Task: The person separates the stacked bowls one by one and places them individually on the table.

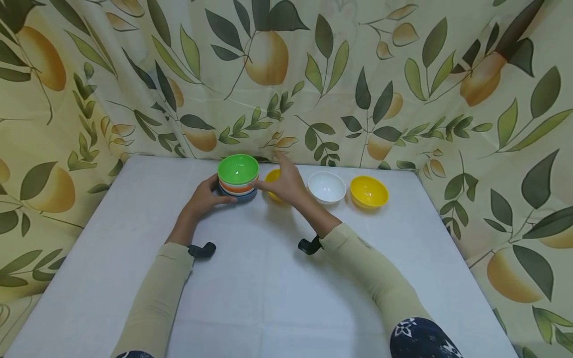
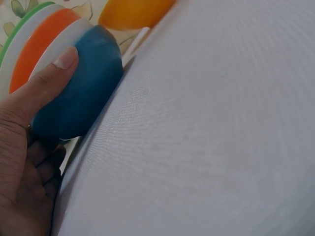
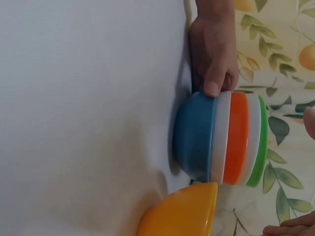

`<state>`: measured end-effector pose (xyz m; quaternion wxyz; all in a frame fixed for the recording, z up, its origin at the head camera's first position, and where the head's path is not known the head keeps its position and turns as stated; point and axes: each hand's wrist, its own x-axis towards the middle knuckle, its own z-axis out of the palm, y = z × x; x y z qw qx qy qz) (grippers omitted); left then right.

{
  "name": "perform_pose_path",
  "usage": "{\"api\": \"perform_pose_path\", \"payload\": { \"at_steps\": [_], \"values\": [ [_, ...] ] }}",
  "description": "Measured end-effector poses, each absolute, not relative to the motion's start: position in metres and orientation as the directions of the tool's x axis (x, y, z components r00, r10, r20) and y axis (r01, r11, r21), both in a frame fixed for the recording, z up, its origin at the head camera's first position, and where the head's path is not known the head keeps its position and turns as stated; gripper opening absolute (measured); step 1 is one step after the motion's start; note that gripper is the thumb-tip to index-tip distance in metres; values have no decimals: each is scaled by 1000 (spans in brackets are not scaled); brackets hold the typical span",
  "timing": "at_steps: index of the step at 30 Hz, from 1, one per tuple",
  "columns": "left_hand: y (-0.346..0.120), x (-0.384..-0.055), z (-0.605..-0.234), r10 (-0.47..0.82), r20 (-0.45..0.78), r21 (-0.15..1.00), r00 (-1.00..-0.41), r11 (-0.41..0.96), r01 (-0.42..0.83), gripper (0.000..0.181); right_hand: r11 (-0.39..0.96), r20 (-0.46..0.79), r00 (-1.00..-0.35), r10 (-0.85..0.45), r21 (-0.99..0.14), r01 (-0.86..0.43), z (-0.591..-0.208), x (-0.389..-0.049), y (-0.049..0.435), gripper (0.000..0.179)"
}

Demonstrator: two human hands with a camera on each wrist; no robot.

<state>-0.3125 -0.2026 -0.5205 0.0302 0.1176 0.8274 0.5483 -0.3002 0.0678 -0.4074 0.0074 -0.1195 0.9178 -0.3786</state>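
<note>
A stack of nested bowls stands at the table's back left: a green bowl (image 1: 238, 169) on top, an orange bowl (image 3: 236, 137) between two white ones, and a blue bowl (image 3: 193, 137) at the bottom. My left hand (image 1: 203, 199) grips the stack low on its left side, thumb lying across the blue bowl's wall in the left wrist view. On the stack's other side, my right hand (image 1: 286, 184) is spread and holds nothing, its thumb near the rims. Partly hidden behind it sits a yellow bowl (image 1: 272, 176), close beside the stack.
Right of my right hand, a white bowl (image 1: 327, 188) and another yellow bowl (image 1: 369, 192) stand in a row along the back. A white cloth covers the table (image 1: 250, 288). Behind its far edge hangs a fruit-patterned curtain (image 1: 286, 99).
</note>
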Motion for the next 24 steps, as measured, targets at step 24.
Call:
{"api": "perform_pose_path", "payload": {
  "at_steps": [24],
  "values": [
    [-205,-315,-522,249,117,915,-962,349,201,100,704,90,-929,-358,-628,-332,-429,-330,21,96]
  ]
}}
